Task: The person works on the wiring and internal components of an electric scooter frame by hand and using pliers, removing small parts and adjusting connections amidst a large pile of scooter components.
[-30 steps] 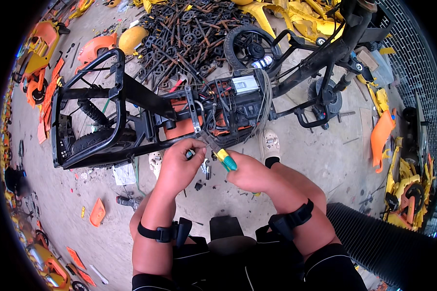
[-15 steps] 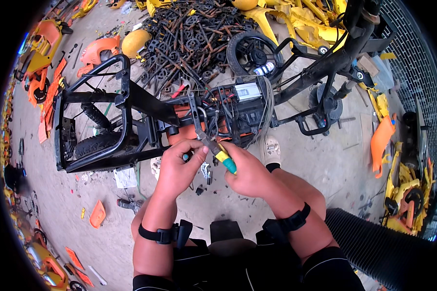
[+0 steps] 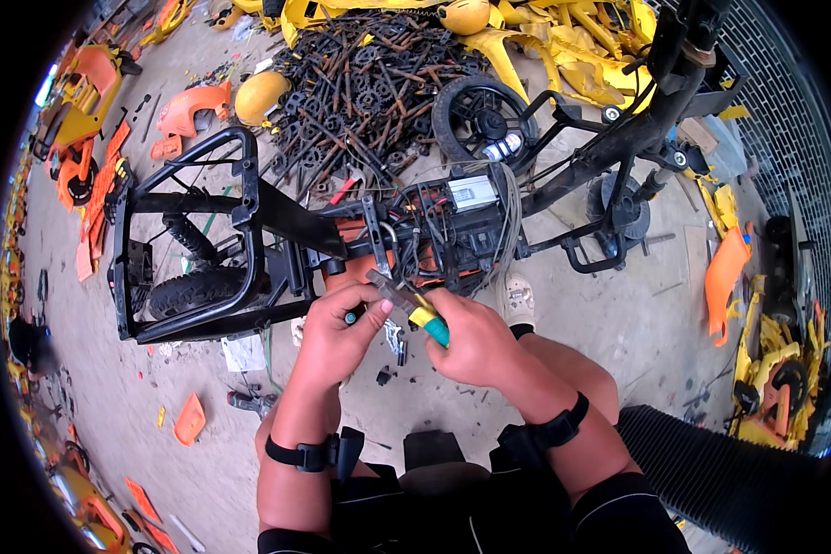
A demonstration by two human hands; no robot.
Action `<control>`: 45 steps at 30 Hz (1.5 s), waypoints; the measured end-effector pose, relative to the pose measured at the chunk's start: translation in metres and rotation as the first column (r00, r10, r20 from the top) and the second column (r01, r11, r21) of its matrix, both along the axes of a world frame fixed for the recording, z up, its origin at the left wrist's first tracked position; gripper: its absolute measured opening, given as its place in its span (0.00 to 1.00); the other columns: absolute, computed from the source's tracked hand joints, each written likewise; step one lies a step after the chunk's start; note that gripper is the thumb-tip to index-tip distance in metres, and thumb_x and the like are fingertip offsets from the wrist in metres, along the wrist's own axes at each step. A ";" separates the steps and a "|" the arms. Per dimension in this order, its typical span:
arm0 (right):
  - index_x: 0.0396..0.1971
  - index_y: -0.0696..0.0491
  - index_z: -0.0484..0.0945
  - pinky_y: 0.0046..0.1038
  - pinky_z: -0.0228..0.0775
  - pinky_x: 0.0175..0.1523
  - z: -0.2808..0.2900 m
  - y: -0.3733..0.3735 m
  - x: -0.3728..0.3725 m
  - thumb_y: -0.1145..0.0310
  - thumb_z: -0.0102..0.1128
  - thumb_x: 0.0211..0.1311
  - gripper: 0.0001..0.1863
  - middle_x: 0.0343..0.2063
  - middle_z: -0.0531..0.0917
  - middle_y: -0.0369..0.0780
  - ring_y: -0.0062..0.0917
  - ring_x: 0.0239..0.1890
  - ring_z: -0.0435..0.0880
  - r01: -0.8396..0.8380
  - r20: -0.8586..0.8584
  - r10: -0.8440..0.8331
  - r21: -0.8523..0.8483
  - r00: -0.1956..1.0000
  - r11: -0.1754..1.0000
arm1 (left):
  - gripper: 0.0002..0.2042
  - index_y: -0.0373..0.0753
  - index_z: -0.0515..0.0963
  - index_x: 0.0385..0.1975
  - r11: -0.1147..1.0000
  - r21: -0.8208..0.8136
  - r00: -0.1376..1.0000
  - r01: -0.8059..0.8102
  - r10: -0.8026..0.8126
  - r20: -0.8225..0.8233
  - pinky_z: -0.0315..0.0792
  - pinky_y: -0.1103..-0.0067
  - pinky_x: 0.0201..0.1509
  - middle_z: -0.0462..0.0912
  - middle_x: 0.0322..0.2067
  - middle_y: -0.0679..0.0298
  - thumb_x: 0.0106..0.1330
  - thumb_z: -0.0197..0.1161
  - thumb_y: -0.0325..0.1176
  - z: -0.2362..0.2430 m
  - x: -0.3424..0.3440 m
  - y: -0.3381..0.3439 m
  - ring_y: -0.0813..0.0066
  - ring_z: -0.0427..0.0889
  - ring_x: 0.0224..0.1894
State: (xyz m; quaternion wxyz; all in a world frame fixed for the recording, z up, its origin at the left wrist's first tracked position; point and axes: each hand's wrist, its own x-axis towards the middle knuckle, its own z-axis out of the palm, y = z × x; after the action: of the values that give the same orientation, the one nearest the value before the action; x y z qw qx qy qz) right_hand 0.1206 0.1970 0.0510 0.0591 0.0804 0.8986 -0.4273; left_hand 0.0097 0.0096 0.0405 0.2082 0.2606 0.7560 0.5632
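Pliers (image 3: pixel 421 315) have slid farther toward the left hand (image 3: pixel 335 340), and from the head view I see the right hand (image 3: pixel 474 340) clamped round them, though what the left pinches I cannot tell, beside a seemingly part-stripped frame (image 3: pixel 300 222) where silver box (image 3: pixel 473 192) and cables (image 3: pixel 511 229) remain.

Head camera: above and behind the left hand (image 3: pixel 334 334) and right hand (image 3: pixel 475 340), facing down
Hands: near the lens, mid-view
Bike frame (image 3: pixel 291 217): just beyond the hands, farther from the lens
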 end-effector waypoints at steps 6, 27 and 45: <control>0.48 0.57 0.71 0.47 0.75 0.43 -0.001 -0.007 0.003 0.69 0.62 0.53 0.22 0.38 0.83 0.50 0.51 0.40 0.83 0.013 0.028 -0.012 -0.015 1.000 1.000 | 0.03 0.32 0.81 0.34 0.999 0.018 0.990 -0.044 0.041 0.136 0.68 0.82 0.40 0.80 0.34 0.68 0.66 0.67 0.24 0.009 0.004 -0.002 0.82 0.72 0.35; 0.44 0.53 0.76 0.42 0.78 0.39 -0.002 -0.022 0.025 0.71 0.69 0.42 0.23 0.32 0.83 0.43 0.44 0.35 0.84 0.204 -0.322 -0.090 0.340 0.942 0.918 | 0.05 0.32 0.79 0.31 0.994 0.068 0.994 -0.081 0.075 0.075 0.69 0.79 0.35 0.78 0.26 0.64 0.66 0.67 0.26 0.002 0.028 -0.008 0.78 0.72 0.28; 0.49 0.60 0.76 0.27 0.74 0.37 -0.036 -0.004 0.065 0.70 0.55 0.58 0.18 0.38 0.86 0.44 0.25 0.36 0.84 0.307 0.652 0.213 -0.587 0.727 0.749 | 0.11 0.34 0.83 0.44 0.934 0.010 0.905 -0.358 0.345 0.249 0.66 0.86 0.26 0.79 0.26 0.68 0.72 0.64 0.37 0.004 0.023 -0.031 0.88 0.71 0.23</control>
State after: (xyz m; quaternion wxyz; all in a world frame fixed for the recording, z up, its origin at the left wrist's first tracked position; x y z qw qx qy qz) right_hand 0.1856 0.1927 0.0155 0.3986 0.2300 0.5976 -0.6566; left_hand 0.0325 -0.0212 0.0449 0.1872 0.0548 0.7434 0.6397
